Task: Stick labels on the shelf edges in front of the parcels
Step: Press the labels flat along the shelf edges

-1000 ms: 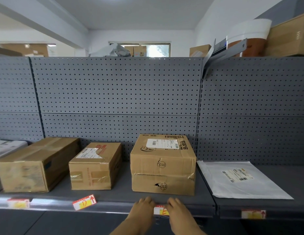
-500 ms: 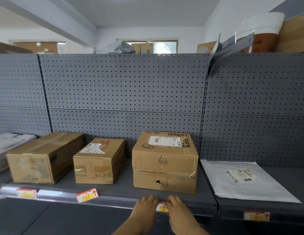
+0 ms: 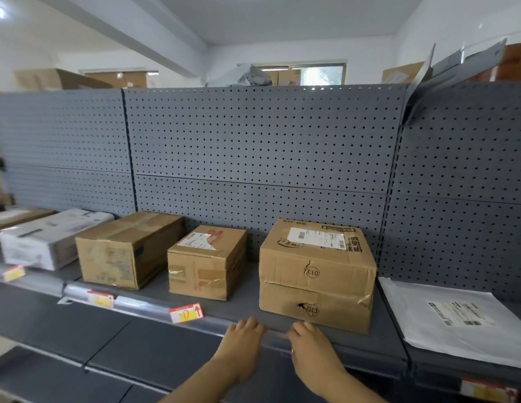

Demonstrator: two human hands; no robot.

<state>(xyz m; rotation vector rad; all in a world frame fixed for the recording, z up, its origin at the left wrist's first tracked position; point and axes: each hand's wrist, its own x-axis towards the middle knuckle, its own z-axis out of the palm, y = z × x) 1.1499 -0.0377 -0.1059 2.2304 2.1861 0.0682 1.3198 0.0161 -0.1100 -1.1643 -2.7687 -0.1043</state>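
Note:
My left hand (image 3: 243,341) and my right hand (image 3: 310,347) rest side by side, fingers down, on the grey shelf edge (image 3: 143,309), a small gap between them. Directly behind them stands a dented cardboard parcel marked 013 (image 3: 317,274). No label shows between or under my hands. Further left, a red and yellow label (image 3: 186,313) sits tilted on the edge in front of a small taped box (image 3: 205,266). Another label (image 3: 100,299) is in front of a longer box (image 3: 125,251), and a third label (image 3: 13,273) is before a white-wrapped parcel (image 3: 49,239).
A flat white mailer (image 3: 463,318) lies on the neighbouring shelf at right, with a label (image 3: 486,389) on its edge. Grey pegboard (image 3: 265,146) backs the shelf. A lower shelf (image 3: 79,338) juts out beneath my arms. Boxes sit on top of the unit.
The red and yellow label seen between my hands earlier no longer shows. My hands have spread slightly apart on the edge, and my view has swung left, revealing the white-wrapped parcel.

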